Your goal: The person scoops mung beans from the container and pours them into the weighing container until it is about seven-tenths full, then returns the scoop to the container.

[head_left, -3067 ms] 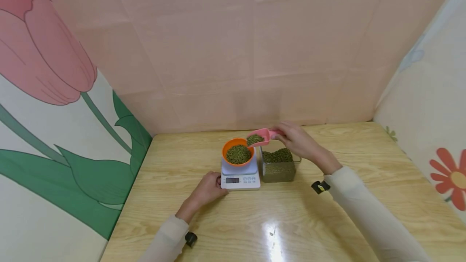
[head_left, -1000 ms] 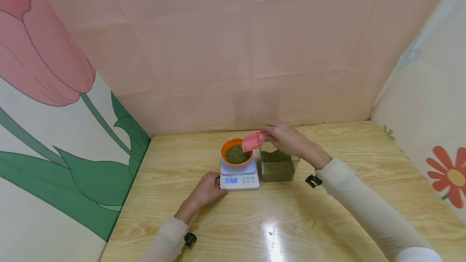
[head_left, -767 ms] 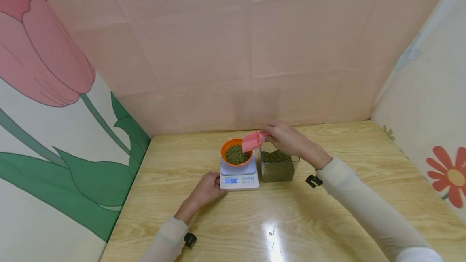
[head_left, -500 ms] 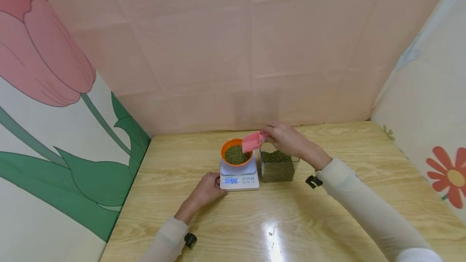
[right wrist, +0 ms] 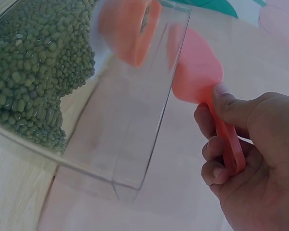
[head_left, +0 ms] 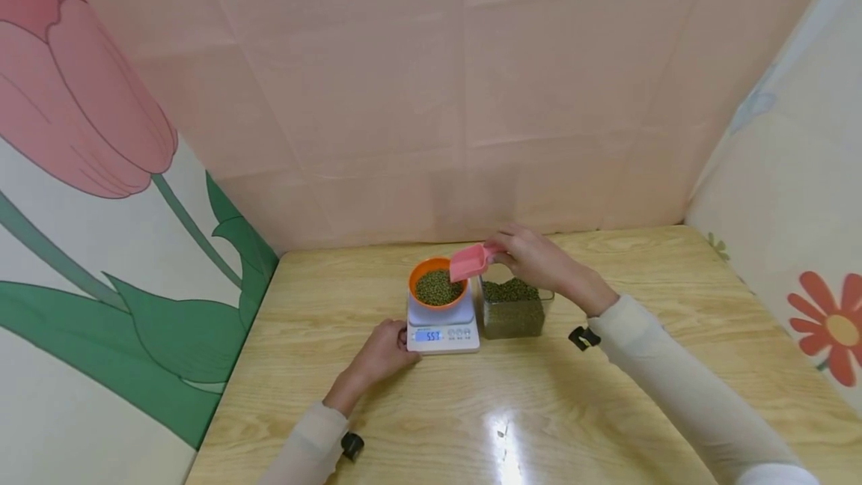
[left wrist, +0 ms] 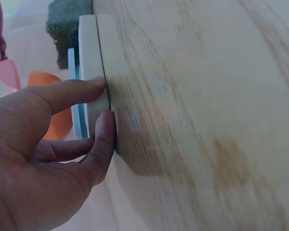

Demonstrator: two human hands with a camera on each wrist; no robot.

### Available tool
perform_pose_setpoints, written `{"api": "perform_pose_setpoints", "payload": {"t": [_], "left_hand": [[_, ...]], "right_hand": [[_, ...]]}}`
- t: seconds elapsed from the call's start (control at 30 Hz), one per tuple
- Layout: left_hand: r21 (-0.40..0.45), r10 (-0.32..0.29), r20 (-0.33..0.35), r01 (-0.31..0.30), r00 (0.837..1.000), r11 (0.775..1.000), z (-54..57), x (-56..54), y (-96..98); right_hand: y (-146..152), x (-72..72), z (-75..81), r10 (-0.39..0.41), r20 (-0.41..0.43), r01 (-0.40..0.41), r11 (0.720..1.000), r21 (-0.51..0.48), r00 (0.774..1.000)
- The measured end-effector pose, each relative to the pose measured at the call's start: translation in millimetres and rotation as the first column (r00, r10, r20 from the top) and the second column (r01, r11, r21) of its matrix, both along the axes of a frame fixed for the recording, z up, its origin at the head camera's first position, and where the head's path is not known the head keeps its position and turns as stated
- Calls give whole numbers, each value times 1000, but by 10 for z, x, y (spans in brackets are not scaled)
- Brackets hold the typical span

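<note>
A pink scoop (head_left: pixel 469 263) is held by its handle in my right hand (head_left: pixel 528 254), tilted over the right rim of an orange bowl (head_left: pixel 424 268). Its inside shows no pile of beans. Green mung beans (head_left: pixel 436 288) lie in the bowl, which stands on a white digital kitchen scale (head_left: pixel 441 316) with a lit display. My left hand (head_left: pixel 382 350) grips the scale's front left corner; in the left wrist view the thumb and curled fingers (left wrist: pixel 105 126) touch its edge. In the right wrist view, my fingers wrap round the scoop handle (right wrist: pixel 226 139).
A clear container (head_left: pixel 514 320), partly filled with mung beans, stands against the scale's right side, below my right hand. The wooden table (head_left: pixel 323 298) ends at a pink-covered wall (head_left: pixel 377 133). Painted walls flank both sides.
Beans heaped in the scoop 3.1 seconds ago no longer show there; the scoop moved left and tipped over the bowl. The display lit up and its digits changed. My left hand stayed still.
</note>
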State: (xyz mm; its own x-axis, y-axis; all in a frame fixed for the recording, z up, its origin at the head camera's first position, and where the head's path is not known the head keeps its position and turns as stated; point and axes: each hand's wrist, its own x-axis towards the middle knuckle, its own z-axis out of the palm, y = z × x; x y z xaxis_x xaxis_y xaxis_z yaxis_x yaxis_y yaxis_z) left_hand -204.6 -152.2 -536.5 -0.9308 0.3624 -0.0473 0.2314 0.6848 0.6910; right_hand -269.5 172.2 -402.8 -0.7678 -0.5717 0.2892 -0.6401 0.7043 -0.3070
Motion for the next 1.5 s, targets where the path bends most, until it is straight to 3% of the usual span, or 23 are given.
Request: {"api": "perform_pose_setpoints", "payload": {"t": [0.53,0.77,1.5], "left_hand": [[-1,2,13,-2,1000,1000,-6,0,-1],[-6,10,24,-10,1000,1000,21,16,6],[8,2,34,-2,999,1000,57,27,3]], "right_hand": [[125,33,34,-24,5,24,999,-38,1000],[201,59,58,-23,-56,21,999,-38,998],[409,147,108,-35,-134,32,999,-29,990]]}}
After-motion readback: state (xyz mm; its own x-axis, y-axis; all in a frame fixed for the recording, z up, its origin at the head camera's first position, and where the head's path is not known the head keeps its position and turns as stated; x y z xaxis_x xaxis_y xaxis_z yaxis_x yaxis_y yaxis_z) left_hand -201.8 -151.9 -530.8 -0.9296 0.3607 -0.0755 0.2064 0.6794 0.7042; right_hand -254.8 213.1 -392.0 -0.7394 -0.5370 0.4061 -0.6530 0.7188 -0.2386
